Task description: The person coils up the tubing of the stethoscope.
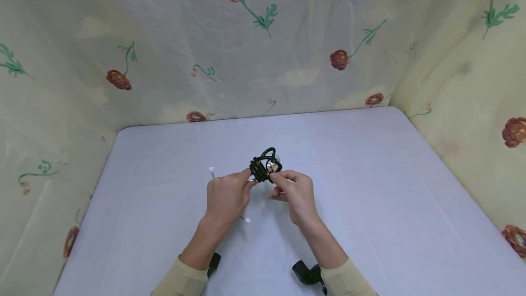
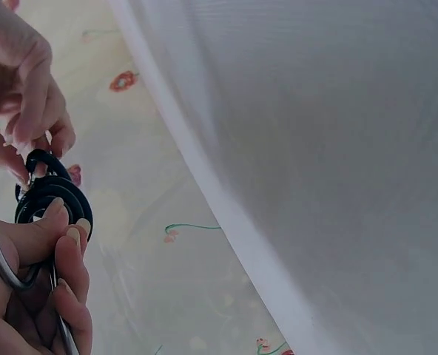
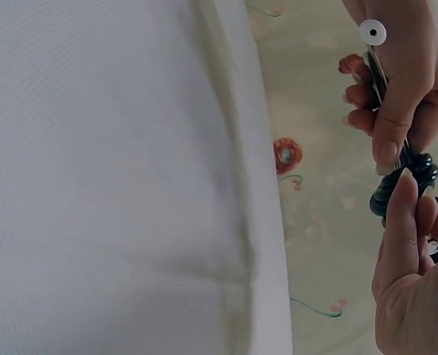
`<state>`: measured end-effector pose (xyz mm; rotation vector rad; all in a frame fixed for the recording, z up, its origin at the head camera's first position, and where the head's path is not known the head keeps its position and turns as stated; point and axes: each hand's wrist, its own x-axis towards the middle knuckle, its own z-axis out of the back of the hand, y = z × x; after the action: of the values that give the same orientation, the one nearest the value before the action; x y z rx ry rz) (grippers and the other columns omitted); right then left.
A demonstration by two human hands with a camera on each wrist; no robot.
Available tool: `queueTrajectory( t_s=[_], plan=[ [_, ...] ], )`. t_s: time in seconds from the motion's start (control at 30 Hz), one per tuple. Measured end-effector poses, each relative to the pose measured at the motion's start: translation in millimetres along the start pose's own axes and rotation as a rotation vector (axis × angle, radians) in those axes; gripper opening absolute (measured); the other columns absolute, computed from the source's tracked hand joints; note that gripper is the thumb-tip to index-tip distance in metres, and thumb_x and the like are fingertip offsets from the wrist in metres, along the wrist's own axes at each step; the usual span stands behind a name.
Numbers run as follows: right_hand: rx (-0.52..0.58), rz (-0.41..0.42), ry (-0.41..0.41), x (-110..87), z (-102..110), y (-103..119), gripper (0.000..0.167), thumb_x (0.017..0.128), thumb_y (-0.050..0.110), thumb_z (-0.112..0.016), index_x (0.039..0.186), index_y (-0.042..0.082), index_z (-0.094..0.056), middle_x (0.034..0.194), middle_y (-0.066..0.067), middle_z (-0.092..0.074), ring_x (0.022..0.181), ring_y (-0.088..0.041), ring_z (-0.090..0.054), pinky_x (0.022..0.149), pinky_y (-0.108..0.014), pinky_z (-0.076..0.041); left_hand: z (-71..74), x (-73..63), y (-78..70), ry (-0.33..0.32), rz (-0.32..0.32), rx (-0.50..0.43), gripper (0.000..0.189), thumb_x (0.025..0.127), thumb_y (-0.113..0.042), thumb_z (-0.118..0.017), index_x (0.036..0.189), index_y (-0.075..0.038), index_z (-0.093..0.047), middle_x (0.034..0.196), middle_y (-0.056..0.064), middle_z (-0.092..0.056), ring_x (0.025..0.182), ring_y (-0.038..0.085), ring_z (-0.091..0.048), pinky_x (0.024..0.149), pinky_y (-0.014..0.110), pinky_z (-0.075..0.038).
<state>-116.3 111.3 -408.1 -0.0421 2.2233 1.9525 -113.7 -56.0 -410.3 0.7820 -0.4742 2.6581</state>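
Observation:
A stethoscope (image 1: 258, 171) with dark tubing wound into a tight coil is held above the table between both hands. My left hand (image 1: 226, 198) grips its metal ear tubes beside the coil, and the white ear tips (image 1: 247, 220) stick out on either side of that hand. At the coil's right side my right hand (image 1: 299, 195) pinches the tubing near the shiny chest piece (image 1: 272, 166). In the left wrist view, the left thumb and fingers lie against the coil (image 2: 75, 198). The right wrist view has one white ear tip (image 3: 373, 32) beyond the coil.
A white-covered table (image 1: 382, 195) spreads under the hands. Flower-printed curtains (image 1: 164, 35) hang behind it and on both sides. Black devices, one curved (image 1: 307, 274) and one mostly hidden (image 1: 213, 263), show by the sleeves.

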Motion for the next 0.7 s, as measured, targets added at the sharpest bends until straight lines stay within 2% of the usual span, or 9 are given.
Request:
queueTrajectory(
  t_s=[0.2, 0.5, 0.7],
  plan=[
    [-0.006, -0.038, 0.021, -0.3, 4, 1, 0.024, 0.089, 0.010, -0.071, 0.097, -0.013, -0.068, 0.085, -0.005, -0.065, 0.051, -0.011, -0.056, 0.062, -0.039, -0.060, 0.7, 0.2, -0.1, 0.021, 0.018, -0.015, 0.012, 0.083, -0.027, -0.080, 0.086, -0.017, -0.074, 0.061, -0.004, -0.070, 0.046, 0.007, -0.055, 0.040, 0.021, -0.027],
    [0.000, 0.019, 0.029, -3.0, 4, -11, 0.027, 0.089, 0.013, -0.073, 0.107, -0.007, -0.069, 0.082, 0.001, -0.064, 0.054, -0.011, -0.059, 0.063, -0.034, -0.058, 3.4, 2.0, 1.3, 0.007, 0.029, -0.018, 0.013, 0.085, -0.029, -0.078, 0.084, -0.017, -0.073, 0.061, -0.004, -0.070, 0.046, 0.008, -0.054, 0.041, 0.024, -0.029],
    [0.032, 0.071, 0.037, -2.8, 3, -17, 0.026, 0.088, 0.008, -0.074, 0.108, -0.007, -0.070, 0.092, -0.001, -0.067, 0.063, -0.013, -0.065, 0.068, -0.033, -0.059, 4.5, 2.0, 0.9, 0.008, 0.056, -0.055, 0.014, 0.084, -0.028, -0.079, 0.079, -0.018, -0.071, 0.059, -0.006, -0.068, 0.046, 0.005, -0.048, 0.042, 0.024, -0.027]
  ],
)
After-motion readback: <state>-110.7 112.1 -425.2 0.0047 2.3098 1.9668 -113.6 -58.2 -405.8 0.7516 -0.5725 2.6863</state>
